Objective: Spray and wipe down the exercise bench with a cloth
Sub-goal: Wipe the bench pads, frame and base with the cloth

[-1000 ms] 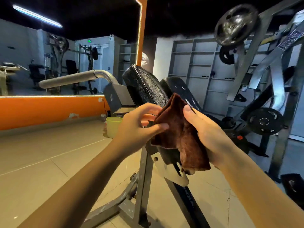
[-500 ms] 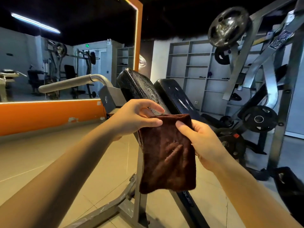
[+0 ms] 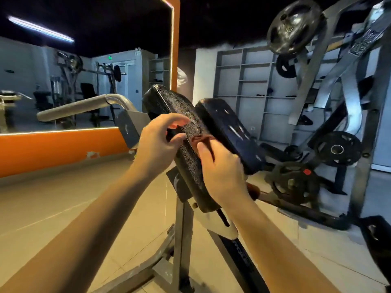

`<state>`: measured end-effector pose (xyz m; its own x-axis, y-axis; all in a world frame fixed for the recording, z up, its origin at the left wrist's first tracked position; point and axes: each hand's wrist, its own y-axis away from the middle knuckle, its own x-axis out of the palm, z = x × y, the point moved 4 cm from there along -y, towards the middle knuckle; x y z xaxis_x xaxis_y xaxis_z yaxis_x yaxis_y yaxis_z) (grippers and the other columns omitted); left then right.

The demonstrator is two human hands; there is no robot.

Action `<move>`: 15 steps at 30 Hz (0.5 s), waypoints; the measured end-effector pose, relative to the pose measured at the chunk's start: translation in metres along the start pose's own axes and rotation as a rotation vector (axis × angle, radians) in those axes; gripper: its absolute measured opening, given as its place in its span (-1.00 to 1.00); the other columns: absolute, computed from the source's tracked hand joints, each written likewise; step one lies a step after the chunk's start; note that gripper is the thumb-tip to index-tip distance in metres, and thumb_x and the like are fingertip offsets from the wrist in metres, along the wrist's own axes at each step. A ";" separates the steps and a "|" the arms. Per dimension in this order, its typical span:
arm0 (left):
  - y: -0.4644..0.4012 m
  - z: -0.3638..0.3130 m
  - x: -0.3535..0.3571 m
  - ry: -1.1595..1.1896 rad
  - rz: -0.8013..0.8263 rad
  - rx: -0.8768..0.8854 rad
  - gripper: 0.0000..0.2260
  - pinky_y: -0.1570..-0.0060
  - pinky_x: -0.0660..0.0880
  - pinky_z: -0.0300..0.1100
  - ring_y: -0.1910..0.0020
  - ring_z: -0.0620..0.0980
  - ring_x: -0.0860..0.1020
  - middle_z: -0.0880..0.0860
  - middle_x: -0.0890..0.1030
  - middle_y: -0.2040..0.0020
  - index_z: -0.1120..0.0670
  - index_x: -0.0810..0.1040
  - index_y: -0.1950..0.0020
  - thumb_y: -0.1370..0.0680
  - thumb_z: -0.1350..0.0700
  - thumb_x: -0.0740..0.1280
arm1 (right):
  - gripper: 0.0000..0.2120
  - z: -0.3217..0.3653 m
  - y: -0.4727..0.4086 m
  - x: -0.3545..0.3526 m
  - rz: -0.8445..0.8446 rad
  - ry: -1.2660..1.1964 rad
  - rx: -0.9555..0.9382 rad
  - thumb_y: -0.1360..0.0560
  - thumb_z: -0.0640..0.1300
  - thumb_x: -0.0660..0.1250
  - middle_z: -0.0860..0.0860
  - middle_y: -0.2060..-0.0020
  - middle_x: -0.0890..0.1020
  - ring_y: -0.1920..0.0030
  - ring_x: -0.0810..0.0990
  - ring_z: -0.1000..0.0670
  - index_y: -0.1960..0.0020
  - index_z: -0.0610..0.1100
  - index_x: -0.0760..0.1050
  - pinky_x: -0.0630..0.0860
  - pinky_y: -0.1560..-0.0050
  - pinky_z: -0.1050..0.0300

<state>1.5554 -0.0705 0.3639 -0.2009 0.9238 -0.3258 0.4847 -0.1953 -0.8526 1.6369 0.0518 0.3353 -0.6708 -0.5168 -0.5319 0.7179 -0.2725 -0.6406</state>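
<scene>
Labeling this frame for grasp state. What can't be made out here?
- Cloth: head view, mostly hidden behind the right hand; only a brown fold above the fingers and a scrap below the wrist show.
- Left hand: fingers curled near the pad; motion blur hides whether they pinch anything.
- Spray bottle: not in view.
- Bench base: cut off by the bottom edge.
</scene>
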 end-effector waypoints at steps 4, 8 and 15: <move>0.057 0.045 -0.017 0.126 -0.060 -0.248 -0.87 0.07 0.50 -0.29 0.02 -0.13 0.58 -0.12 0.60 0.05 -0.06 0.55 0.00 -0.55 0.18 0.37 | -0.53 -0.008 0.017 0.033 0.209 0.222 -0.160 -0.59 0.25 0.05 0.10 -0.36 0.44 -0.35 0.37 0.04 -0.40 0.09 0.39 0.26 -0.38 0.07; 0.082 0.057 0.000 0.231 -0.027 -0.349 -0.95 0.09 0.47 -0.32 0.01 -0.15 0.57 -0.11 0.61 0.03 -0.07 0.55 0.00 -0.57 0.07 0.34 | -0.51 -0.042 0.009 0.028 0.230 0.346 -0.367 -0.60 0.20 0.04 0.03 -0.50 0.28 -0.46 0.24 -0.06 -0.50 0.14 0.24 0.34 -0.38 -0.25; 0.073 0.048 0.032 0.387 -0.097 -0.416 -0.84 0.10 0.51 -0.42 0.06 -0.27 0.57 -0.24 0.56 0.07 -0.10 0.52 -0.07 -0.53 0.07 0.40 | -0.50 -0.053 0.001 0.049 0.141 0.356 -0.431 -0.59 0.17 0.03 -0.03 -0.55 0.12 -0.47 0.21 -0.23 -0.52 0.18 0.12 0.39 -0.31 -0.33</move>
<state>1.5436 -0.0708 0.2716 0.0273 0.9995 -0.0144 0.7894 -0.0304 -0.6131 1.5949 0.0691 0.2788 -0.6491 -0.1986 -0.7343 0.7142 0.1731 -0.6782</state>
